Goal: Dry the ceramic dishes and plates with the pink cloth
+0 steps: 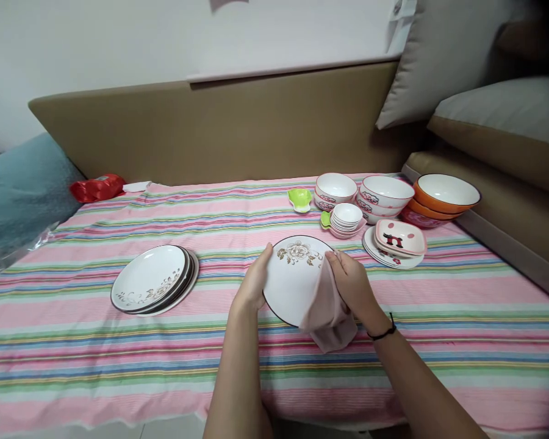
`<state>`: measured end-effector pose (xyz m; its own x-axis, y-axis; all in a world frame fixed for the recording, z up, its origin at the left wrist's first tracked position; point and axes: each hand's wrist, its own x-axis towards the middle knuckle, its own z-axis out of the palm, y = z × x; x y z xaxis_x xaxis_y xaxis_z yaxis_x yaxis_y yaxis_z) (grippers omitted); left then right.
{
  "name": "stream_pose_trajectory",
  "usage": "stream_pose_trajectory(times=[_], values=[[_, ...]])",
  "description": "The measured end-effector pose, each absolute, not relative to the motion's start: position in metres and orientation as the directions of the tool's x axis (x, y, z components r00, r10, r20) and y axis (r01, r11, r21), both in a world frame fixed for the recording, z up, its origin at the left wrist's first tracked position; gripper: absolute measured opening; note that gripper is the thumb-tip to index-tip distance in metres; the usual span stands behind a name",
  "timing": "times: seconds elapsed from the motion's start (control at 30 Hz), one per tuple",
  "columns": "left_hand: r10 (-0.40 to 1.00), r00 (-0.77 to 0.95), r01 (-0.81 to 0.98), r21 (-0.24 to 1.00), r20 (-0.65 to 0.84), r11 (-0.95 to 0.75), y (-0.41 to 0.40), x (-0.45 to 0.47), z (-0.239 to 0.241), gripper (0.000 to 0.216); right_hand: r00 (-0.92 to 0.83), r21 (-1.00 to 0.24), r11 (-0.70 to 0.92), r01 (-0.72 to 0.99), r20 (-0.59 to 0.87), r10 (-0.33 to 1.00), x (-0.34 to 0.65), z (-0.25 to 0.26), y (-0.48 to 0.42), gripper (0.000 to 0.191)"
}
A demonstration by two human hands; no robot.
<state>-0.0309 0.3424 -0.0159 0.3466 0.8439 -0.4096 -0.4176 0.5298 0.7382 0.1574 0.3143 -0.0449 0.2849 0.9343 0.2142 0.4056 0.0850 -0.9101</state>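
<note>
My left hand (252,282) grips the left rim of a white plate (289,281) with a brown flower pattern and a dark edge, holding it tilted above the striped cloth. My right hand (354,285) presses a pink cloth (326,311) against the plate's right side, fingers closed on the cloth. The cloth hangs down below the plate. A black band sits on my right wrist.
A stack of matching plates (153,286) lies to the left on the striped cover (119,366). Behind the held plate are small stacked bowls (346,219), white bowls (335,189), orange bowls (443,196), a pink square dish (400,239), a green dish (300,199). A red packet (97,186) lies far left.
</note>
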Motion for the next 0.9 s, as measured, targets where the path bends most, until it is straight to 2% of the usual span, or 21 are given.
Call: stream_pose_trajectory(times=[0.2, 0.27, 0.37, 0.47, 0.57, 0.7, 0.8, 0.9], values=[[0.929, 0.266, -0.52, 0.774, -0.256, 0.362, 0.342, -0.022, -0.007, 0.046, 0.353, -0.978, 0.043, 0.203, 0.114, 0.929, 0.16, -0.054, 0.32, 0.027], [0.935, 0.236, -0.461, 0.816, -0.265, 0.348, 0.342, -0.017, -0.011, 0.045, 0.34, -0.991, 0.036, 0.128, 0.078, 0.937, 0.16, -0.056, 0.321, 0.03], [0.952, 0.089, -0.341, 0.889, -0.294, 0.306, 0.344, -0.013, -0.021, 0.046, 0.307, -0.999, 0.017, 0.034, 0.027, 0.951, 0.164, -0.058, 0.321, 0.038], [0.977, -0.001, -0.183, 0.96, -0.215, 0.211, 0.347, -0.019, -0.026, 0.045, 0.257, -0.992, -0.036, 0.123, -0.003, 0.966, 0.17, -0.059, 0.32, 0.035], [0.987, 0.066, -0.024, 0.989, -0.145, 0.146, 0.348, -0.034, -0.023, 0.045, 0.184, -0.976, -0.056, 0.209, -0.017, 0.983, 0.176, -0.058, 0.319, 0.04], [0.948, 0.245, 0.126, 0.976, -0.201, 0.175, 0.345, -0.05, -0.015, 0.043, 0.103, -0.965, -0.016, 0.262, 0.012, 0.995, 0.178, -0.05, 0.318, 0.042], [0.937, 0.265, 0.171, 0.967, -0.229, 0.189, 0.344, -0.05, -0.012, 0.044, 0.032, -0.987, 0.01, 0.162, 0.015, 0.999, 0.178, -0.045, 0.319, 0.032], [0.981, 0.09, 0.164, 0.974, -0.173, 0.156, 0.344, -0.044, -0.012, 0.05, 0.016, -1.0, 0.006, 0.003, 0.006, 1.0, 0.178, -0.046, 0.322, 0.024]])
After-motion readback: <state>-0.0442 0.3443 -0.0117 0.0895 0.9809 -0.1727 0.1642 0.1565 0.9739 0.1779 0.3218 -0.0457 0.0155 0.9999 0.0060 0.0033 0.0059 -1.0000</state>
